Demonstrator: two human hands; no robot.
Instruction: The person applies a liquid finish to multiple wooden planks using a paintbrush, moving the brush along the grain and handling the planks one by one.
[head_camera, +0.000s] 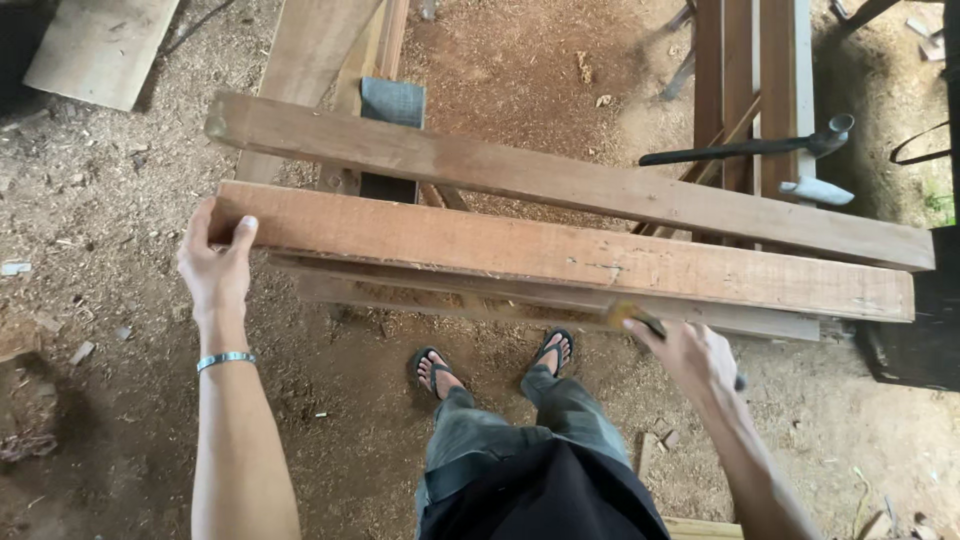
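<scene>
The left hand (215, 262) grips the end of a long reddish-brown wooden plank (560, 258), which lies crosswise on a support. The right hand (690, 355) is clenched around a yellow-tipped brush (632, 316) against the plank's near edge. A second brown plank (560, 180) lies just behind; a black metal clamp (750, 148) rests beyond it.

Silver wrist bangle (225, 359), grey trousers (520, 435), black flip-flops (432, 371)
</scene>
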